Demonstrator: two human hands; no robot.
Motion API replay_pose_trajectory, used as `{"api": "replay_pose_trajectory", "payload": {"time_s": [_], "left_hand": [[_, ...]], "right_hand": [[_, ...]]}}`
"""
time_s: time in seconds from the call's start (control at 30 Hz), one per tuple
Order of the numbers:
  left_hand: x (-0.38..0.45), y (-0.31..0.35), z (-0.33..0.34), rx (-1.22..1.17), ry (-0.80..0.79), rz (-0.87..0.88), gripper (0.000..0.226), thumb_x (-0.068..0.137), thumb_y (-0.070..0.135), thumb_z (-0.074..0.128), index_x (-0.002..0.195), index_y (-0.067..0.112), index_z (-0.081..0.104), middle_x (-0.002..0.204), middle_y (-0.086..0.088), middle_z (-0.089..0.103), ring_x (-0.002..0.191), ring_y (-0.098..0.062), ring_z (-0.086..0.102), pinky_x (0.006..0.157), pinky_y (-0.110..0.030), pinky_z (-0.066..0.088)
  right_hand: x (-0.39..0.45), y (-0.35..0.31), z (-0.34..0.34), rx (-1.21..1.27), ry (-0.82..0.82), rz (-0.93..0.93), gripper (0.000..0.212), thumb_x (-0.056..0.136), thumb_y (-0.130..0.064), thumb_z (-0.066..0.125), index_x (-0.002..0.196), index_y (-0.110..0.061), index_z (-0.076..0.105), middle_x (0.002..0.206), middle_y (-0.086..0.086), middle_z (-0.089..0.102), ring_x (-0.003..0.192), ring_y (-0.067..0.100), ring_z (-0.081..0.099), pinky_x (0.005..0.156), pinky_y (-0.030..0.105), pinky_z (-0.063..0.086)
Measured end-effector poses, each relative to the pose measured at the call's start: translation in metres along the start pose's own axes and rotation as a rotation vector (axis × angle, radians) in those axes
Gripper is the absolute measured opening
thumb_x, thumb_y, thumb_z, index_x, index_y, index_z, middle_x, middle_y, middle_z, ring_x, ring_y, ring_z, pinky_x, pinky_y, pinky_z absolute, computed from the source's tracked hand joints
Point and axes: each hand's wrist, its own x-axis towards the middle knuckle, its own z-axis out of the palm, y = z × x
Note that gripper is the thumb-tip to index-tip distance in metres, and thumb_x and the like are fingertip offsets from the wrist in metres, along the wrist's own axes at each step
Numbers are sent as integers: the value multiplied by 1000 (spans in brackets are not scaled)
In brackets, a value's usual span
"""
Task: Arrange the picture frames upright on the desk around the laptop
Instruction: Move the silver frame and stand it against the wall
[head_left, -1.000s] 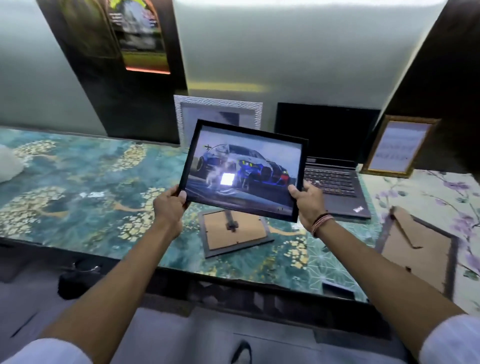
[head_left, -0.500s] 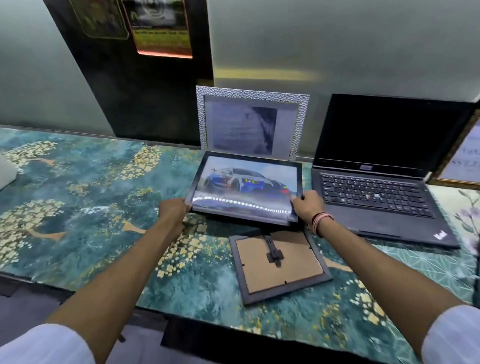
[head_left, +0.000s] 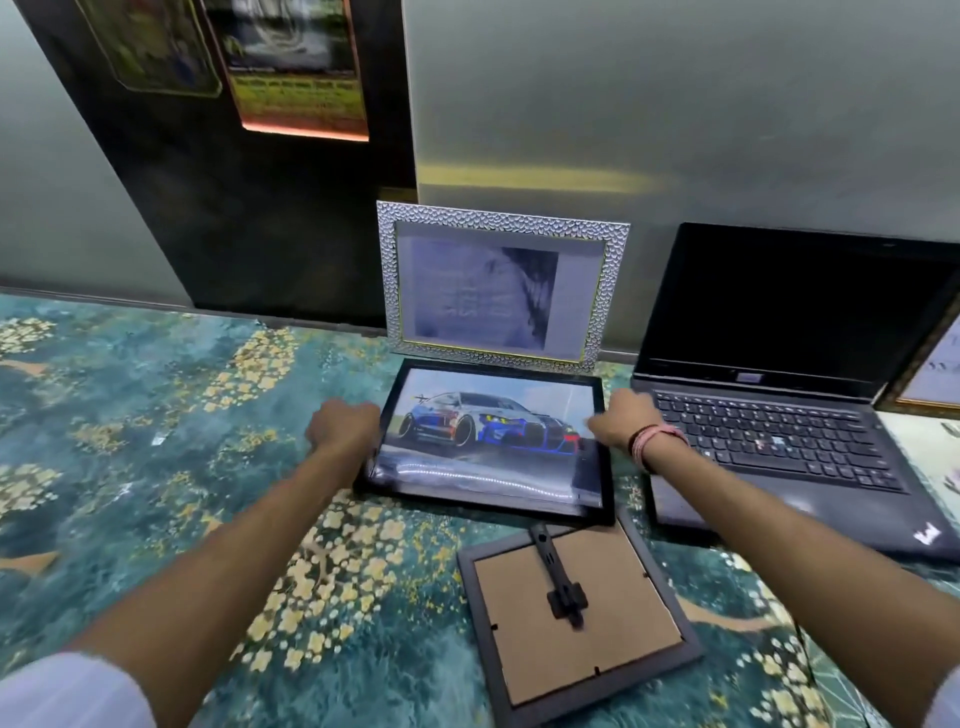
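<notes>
A: Teal-and-gold patterned desk (head_left: 156, 467), biggest thing in view. Count what's on it?

B: One laptop (head_left: 779, 415), open, screen dark, right side; its right edge is cut off. Four frames. Largest to smallest: silver textured frame (head_left: 501, 286) upright against the wall, just left of the laptop. Black car-picture frame (head_left: 493, 441) directly in front of it, tilted back, its bottom edge on or near the desk. Grey frame (head_left: 576, 623) face down nearest the camera, brown backing and black stand showing. Gold frame (head_left: 930, 374) at the far right, only a sliver visible.

A: Hands?

B: Two. Left hand (head_left: 345, 428) is curled at the car frame's left edge, right hand (head_left: 621, 421) at its right edge. Both look closed on the edges, fingers wrapping behind and hidden, so grip depth can't be confirmed. Banded wrist on the right.

A: Anything unreadable?

B: Print in the silver frame is washed out and blurred. Glare strip across the lower glass of the car frame. Can't tell whether its stand is out. Wall posters (head_left: 291, 62) top left are cropped and blurry.
</notes>
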Motion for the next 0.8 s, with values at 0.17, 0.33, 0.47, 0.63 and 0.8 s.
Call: {"api": "replay_pose_trajectory", "payload": {"time_s": [0.17,0.33,0.47,0.63,0.8], "left_hand": [[20,73,10,-317,-159,130,67,87,1,54,154,1,44,148,-20,55,131,-38,55,102,-45,48],[36,106,28,-456,-263,185,87,89,-12,42,167,7,10,173,-12,22,154,-34,30,120,-43,30],[55,109,37,-444,-265,170,61,79,-13,44,139,-7,47,137,-14,56,118,-30,49,94,-36,35],[66,105,39,-514,-326,226,39,69,-4,52,107,-1,60,123,-12,63,115,-27,52,106,-38,36],[17,90,52,-691,-146,181,27,88,-2,59,110,6,72,114,-6,71,114,-24,58,99,-32,45]], "right_hand": [[53,-16,-32,613,202,-95,68,96,-35,61,151,-4,36,151,20,49,137,34,50,113,40,41],[99,-24,-35,888,251,-122,51,101,-19,56,148,-4,41,130,6,58,107,16,58,66,13,46],[116,-24,-25,1142,217,-104,37,101,-20,55,137,-10,55,110,-2,66,91,7,60,87,31,52],[109,-49,-44,1265,240,-141,14,101,-17,55,89,-20,61,73,-6,53,64,8,44,56,19,39],[70,-77,-68,1301,237,-232,27,101,-9,55,77,-22,61,68,-10,53,59,5,42,45,16,35]]}}
